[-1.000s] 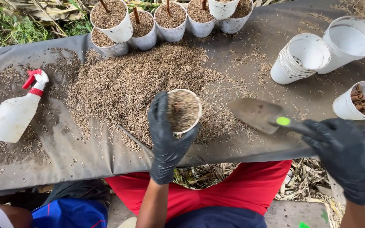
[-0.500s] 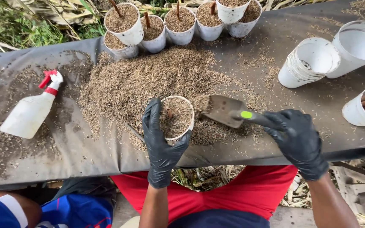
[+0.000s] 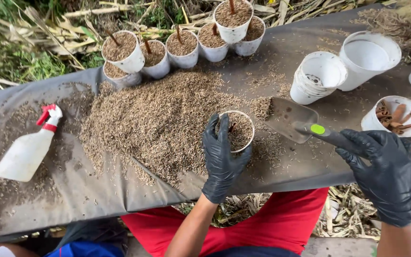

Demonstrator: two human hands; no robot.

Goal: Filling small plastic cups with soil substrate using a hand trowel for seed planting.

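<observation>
The white cup [image 3: 236,131] is clasped by the left hand [image 3: 222,159] on the worktop [image 3: 120,200]. The trowel [image 3: 293,120], gripped by the right hand [image 3: 384,171], lies just right of it, blade pointing toward the cup.

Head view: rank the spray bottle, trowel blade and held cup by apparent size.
1. Spray bottle, largest.
2. Trowel blade.
3. Held cup, partly covered by the left hand; it looks close to the blade, so that order is unsure.
</observation>
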